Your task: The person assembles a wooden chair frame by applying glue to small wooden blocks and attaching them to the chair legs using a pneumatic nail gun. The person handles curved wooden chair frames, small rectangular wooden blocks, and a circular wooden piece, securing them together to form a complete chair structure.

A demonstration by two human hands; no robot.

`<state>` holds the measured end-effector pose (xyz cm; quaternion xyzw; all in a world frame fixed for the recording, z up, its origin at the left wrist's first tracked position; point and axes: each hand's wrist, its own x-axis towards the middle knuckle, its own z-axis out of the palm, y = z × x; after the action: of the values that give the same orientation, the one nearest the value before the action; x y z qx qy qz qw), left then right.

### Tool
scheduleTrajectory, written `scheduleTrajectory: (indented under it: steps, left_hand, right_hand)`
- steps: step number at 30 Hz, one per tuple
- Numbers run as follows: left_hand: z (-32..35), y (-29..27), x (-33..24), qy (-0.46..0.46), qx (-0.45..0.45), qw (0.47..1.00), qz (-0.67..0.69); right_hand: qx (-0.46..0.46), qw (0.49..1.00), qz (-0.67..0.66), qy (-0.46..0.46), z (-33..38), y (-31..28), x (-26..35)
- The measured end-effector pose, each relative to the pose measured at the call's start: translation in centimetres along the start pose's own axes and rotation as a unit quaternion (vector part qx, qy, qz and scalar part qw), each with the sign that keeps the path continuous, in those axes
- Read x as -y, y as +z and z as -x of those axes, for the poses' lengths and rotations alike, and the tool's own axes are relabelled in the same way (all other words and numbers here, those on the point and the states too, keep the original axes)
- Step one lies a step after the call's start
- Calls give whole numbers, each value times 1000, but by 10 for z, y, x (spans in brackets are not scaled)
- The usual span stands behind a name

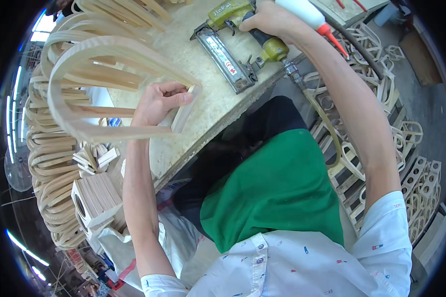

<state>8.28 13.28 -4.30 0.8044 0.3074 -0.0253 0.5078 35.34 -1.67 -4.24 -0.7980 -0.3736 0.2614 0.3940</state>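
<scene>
My left hand (157, 103) is closed on a pale bent-wood U-shaped frame (58, 94), with the thumb on a short wooden crosspiece (187, 111) that spans its two ends. The curved end points left, over the worktable (171, 158). At the upper right my right hand (273, 22) is wrapped round the dark grip of an olive-green air nail gun (227, 60). The gun lies over the tabletop, apart from the frame, its long silver magazine toward the table edge. Right beside that wrist is a white squeeze bottle (302, 11) with a red nozzle.
Stacked bent-wood frames (52, 198) line the left side. Small wooden blocks (96, 157) and a pile of thin wooden panels with holes (96, 195) sit near my left forearm. An air hose (327, 119) hangs from the gun. More wooden frames (349, 161) cover the right floor.
</scene>
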Motion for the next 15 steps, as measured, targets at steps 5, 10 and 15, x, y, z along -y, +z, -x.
scheduleTrajectory:
  steps: [5,10,15]
  left_hand:
    - [-7,-3,-6,10,25,998,-59]
    - [-1,-2,6,8,14,1000,-19]
    - [-4,-2,-2,9,9,999,-51]
  right_hand:
    - [2,971,-238,33,24,2,0]
    - [103,969,-225,8,93,-25,49]
    - [88,991,-49,-83,136,-33,51]
